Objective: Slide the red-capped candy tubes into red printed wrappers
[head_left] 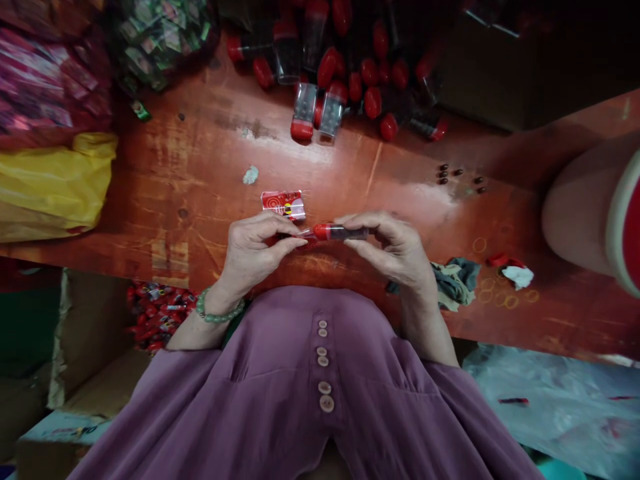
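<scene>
In front of my body, my right hand point(393, 245) pinches a small clear bottle with a red cap point(345, 232), which lies sideways with its cap pointing left. Dark contents show through its wall. My left hand point(257, 248), with a green bead bracelet on its wrist, pinches a thin, clear and reddish piece of plastic film point(306, 235) that meets the cap end. Whether the film is around the cap or only against it, I cannot tell. Just beyond my left fingers lies a red, printed label sleeve point(284, 205) on the table.
Many red-capped clear bottles point(320, 107) lie at the back of the reddish table point(200, 153). Bags of wrapped pieces point(160, 40) and a yellow bag point(55, 187) stand left. Right are small dark beads point(444, 175), rubber bands point(500, 293), rags point(456, 283) and a bucket point(580, 207). An open carton point(90, 340) sits below left.
</scene>
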The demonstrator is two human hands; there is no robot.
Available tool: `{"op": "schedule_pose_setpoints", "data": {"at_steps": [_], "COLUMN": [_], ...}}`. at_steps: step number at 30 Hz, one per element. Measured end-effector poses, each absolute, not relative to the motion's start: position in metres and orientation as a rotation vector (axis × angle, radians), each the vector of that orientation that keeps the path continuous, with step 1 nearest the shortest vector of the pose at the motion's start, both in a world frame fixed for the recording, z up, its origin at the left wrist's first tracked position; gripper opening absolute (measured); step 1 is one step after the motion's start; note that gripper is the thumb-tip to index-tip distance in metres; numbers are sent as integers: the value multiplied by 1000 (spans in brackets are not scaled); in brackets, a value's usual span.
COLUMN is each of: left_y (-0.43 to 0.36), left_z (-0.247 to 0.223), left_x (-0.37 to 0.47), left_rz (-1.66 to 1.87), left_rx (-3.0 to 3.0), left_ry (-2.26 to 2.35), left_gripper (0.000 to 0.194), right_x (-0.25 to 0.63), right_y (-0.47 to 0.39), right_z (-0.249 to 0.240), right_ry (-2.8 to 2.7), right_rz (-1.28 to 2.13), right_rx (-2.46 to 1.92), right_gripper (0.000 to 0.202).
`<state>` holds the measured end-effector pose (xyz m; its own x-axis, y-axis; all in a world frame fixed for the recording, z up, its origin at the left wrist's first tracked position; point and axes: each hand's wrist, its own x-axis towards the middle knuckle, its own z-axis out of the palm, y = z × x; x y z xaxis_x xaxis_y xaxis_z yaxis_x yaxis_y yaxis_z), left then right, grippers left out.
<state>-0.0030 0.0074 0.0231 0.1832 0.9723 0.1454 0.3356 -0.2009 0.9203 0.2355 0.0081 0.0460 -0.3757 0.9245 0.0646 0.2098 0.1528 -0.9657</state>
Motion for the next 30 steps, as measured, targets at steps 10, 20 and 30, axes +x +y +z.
{"op": "schedule_pose_setpoints", "data": {"at_steps": [10, 20, 30], "left_y": [-14, -36, -40], "left_z": [2, -28, 11], "left_x": [9, 3, -7], "left_rz": [1136, 947, 1098], "left_rx": [2227, 2485, 2241], "left_ry": [1328, 1146, 1223], "left_gripper": [3, 13, 10], "right_x": [229, 202, 189], "right_y": [-4, -6, -11], "right_z": [14, -7, -24], "right_ry": [-942, -636, -794], "right_rz": [1555, 1867, 1888], "right_rx": [-1197, -1105, -1170], "right_gripper": [39, 38, 49]}}
